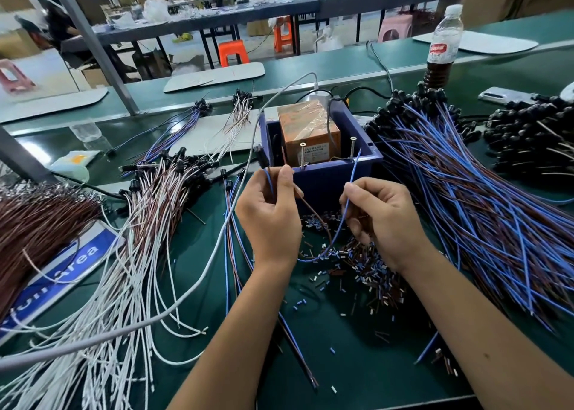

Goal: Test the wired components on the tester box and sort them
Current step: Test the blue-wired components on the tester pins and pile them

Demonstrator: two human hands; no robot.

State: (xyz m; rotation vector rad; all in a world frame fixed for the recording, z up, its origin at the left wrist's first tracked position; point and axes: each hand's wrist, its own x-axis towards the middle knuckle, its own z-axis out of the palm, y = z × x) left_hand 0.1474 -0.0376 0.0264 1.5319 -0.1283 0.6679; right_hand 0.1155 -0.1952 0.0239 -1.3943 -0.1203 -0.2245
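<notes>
Left hand (269, 210): raised in front of the tester box, fingers curled, thumb and forefinger pinching the brown wire (306, 203) and a short blue end.
Right hand (380, 215): level with the left, fingers curled, pinching the blue wire (350, 189), whose tip points up toward the right screw.
Tester box (323, 173): blue open-topped tub on the green worktop (357, 357), holding a taped orange block (307, 133); two upright screws (302, 154) stand at its near rim.
Held wires: hang in a loop between the two hands, above the scraps.
Insulation scraps (357, 269): small cut pieces strewn beneath the hands.
Blue-and-brown bundle (466, 192): heaped right of the box.
White-and-brown bundle (149, 223): fanned out left of the box.
Bottle (441, 46): upright, far right.
</notes>
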